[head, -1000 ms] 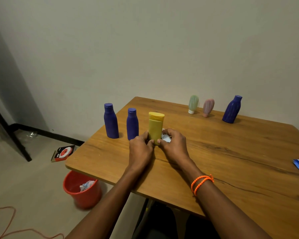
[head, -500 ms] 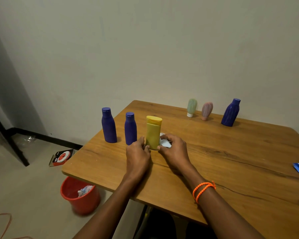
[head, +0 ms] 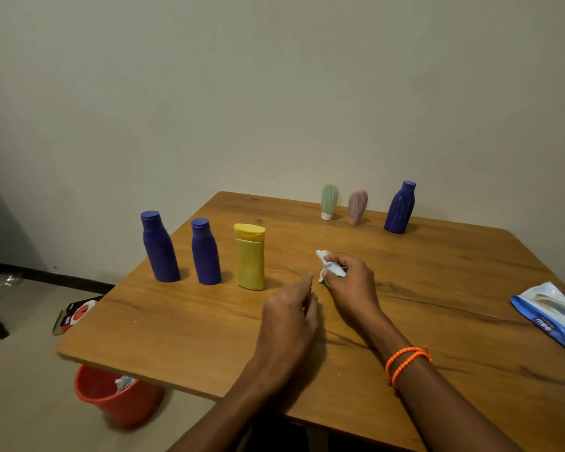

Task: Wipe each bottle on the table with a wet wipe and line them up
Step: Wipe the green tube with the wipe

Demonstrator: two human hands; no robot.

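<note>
**Three bottles lined up, three waiting at the back**

Head view: A person is sitting at a wooden table (head: 177,327). Three bottles are standing upright in a row along its left side: a tall blue bottle (head: 160,246) at the left edge, a shorter blue bottle (head: 205,252) just beside it, and a yellow bottle (head: 250,256) next in line, none of them touching.

The right hand (head: 349,285) is resting on the table to the right of the yellow bottle, apart from it, with its fingers curling round a crumpled wet wipe (head: 330,268). The left hand (head: 289,316) is hovering just beside the right one, fingers loosely bent and holding nothing, the forefinger reaching toward the wipe. An orange band (head: 406,360) is circling the right wrist.

Near the wall, three more bottles are standing well apart from the row: a green tube (head: 329,201) on its white cap, a pink tube (head: 357,207) just beside it, and a ribbed blue bottle (head: 399,208) further right.

A blue wipe pack (head: 550,313) is lying at the table's right edge. On the floor to the left, a red bucket (head: 118,399) is holding crumpled wipes, and a small box (head: 75,316) is lying near the table's edge.
</note>
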